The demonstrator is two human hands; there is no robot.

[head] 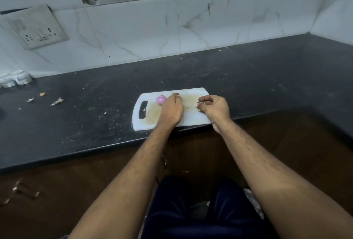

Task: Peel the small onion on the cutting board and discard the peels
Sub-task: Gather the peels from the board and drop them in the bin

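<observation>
Papery peel scraps (198,105) sit pinched in your right hand (214,108), grip closed on them at the right end of the white cutting board (193,93). Left hand (172,108) rests flat, fingers loose, holding nothing. The pink onion (161,100), apparently bare, lies on the board just left of it. Judgement: keep the pinch firm and cupped while discarding; dry skins could drop onto the dark bench (257,78).

Black counter (248,78) bears white cutting board (193,93) and scraps (57,101).
</observation>
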